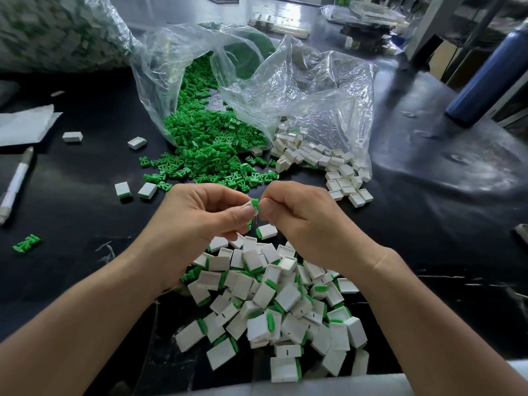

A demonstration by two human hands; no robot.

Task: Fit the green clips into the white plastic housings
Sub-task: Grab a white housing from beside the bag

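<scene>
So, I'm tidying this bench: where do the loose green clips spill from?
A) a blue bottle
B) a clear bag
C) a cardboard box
B: the clips pour from the open mouth of the clear bag onto the table.

There is only one view, from a camera worn on the person's head. It faces forward and down onto the dark tabletop (85,195), and its wide angle bends the edges. Both forearms come in from the bottom corners. The left hand (200,212) and right hand (303,215) meet at a green clip (254,204) near the centre, close to the lens. The clear plastic bags (314,90) lie farther off, in the upper part.
</scene>
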